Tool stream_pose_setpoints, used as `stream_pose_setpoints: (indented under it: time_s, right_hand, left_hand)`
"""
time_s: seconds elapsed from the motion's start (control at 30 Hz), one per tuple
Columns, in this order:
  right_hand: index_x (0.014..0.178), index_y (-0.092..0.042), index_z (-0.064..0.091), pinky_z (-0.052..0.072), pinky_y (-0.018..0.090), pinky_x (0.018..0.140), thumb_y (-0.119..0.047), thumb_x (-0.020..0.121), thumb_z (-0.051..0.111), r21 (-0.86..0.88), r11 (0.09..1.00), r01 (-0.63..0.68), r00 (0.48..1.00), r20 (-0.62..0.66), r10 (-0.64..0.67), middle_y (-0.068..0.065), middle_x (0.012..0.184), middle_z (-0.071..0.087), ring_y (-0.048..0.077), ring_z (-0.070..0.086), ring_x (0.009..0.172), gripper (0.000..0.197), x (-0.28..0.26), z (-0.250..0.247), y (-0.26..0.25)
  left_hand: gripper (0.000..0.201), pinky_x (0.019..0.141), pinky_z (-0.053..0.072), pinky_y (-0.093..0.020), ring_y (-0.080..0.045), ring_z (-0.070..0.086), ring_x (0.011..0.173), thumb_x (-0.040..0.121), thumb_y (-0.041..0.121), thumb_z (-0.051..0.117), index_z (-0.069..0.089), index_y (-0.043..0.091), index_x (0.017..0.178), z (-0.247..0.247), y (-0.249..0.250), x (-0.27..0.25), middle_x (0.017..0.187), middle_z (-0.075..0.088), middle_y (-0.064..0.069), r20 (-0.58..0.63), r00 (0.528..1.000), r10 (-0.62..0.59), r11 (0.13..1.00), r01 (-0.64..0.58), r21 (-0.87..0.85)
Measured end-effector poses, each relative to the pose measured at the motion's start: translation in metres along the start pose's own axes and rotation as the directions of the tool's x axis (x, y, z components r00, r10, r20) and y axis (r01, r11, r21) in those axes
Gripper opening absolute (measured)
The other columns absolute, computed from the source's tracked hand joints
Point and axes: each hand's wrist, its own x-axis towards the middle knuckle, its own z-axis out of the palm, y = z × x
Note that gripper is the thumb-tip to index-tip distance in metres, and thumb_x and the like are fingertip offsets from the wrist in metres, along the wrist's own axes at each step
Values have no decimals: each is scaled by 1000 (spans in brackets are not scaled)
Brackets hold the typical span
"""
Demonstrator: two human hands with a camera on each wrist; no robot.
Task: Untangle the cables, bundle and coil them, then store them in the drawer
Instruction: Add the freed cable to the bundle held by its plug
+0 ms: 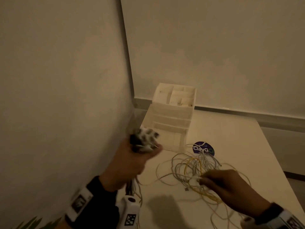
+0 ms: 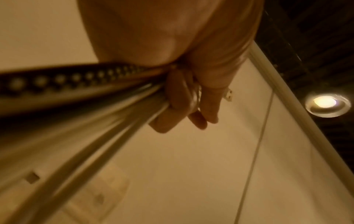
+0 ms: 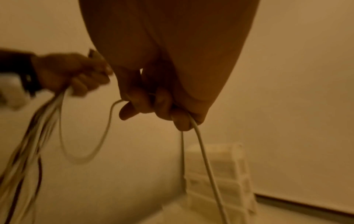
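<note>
Left hand [image 1: 132, 160] raised beside the wall, fingers curled tight round a bunch of cable ends [image 1: 145, 141], strands trailing down from the fist. Right hand [image 1: 226, 182] low over the worktop [image 1: 239, 133], fingers pinching a pale cable [image 3: 203, 153] out of the loose tangle of cables [image 1: 194, 169] just beneath and ahead of it. White drawer organiser [image 1: 171, 116] beyond both hands, nearer the left; round sticker [image 1: 203, 147] between organiser and right hand.

"ClayG…" on round purple sticker [image 1: 203, 148]
</note>
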Motion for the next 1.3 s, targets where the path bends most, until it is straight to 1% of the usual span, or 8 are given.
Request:
stream_pose_setpoints:
  time_s: [0.1,0.23,0.47,0.73,0.93,1.03,1.17,1.3]
  right_hand:
    - [82,-26,70,40,17,55,-39,92,52,65,995,74,995,-71,-69,-6,68,64,7,55,58,25,22,-4,-33]
    - [82,-24,71,36,21,52,-26,94,57,189,982,23,988,-153,7,-8,55,53,4,45,50,18,32,-10,-41]
    - [86,-19,66,42,19,60,-24,99,46,305,952,-5,985,-163,57,0,60,54,7,51,57,24,18,23,-7]
    - [75,-29,55,43,25,58,-32,99,42,165,952,-258,948,-148,283,-2,58,52,5,50,54,27,14,67,100]
    - [73,-19,59,38,17,51,-20,100,45,249,922,-297,906,-232,355,-4,53,47,5,46,49,30,14,47,112]
    - [75,-13,64,33,24,48,-21,100,44,393,896,-207,903,-276,329,-3,50,41,7,35,44,32,28,18,87]
    - [79,-15,68,32,25,45,-24,100,44,431,889,-156,953,-172,251,-4,50,38,10,33,44,33,40,-16,44]
    - [88,-13,59,34,24,47,-25,100,43,433,892,-129,980,-80,181,-2,52,43,10,36,44,23,31,-18,2]
  left_hand:
    - [11,64,46,-13,5,64,65,84,13,72,75,24,83,41,-15,-2,71,71,8,219,975,28,976,-74,203]
    - [12,72,50,-16,2,66,81,82,14,71,76,22,89,63,-33,3,78,71,14,159,986,46,943,-96,318]
    - [29,44,33,-19,0,42,36,90,1,57,59,14,65,58,-21,16,38,47,13,-58,998,14,1000,-13,21]
    - [32,39,22,-13,-6,22,34,94,9,55,50,13,63,7,7,34,41,31,9,-383,921,74,916,-215,-340]
    - [33,42,28,-22,-9,30,33,85,28,68,57,2,67,-22,-8,29,40,38,7,-357,932,58,998,-59,7]
    - [19,58,46,-29,1,56,53,84,13,71,67,26,70,-9,-18,20,53,61,14,-346,933,95,956,12,294]
    - [26,69,43,-1,19,58,74,82,-2,69,67,22,92,12,-22,11,78,61,20,-409,851,328,876,-113,469]
    - [40,66,42,1,20,60,73,79,0,72,64,39,78,31,-20,7,64,65,31,-246,926,286,870,-144,471]
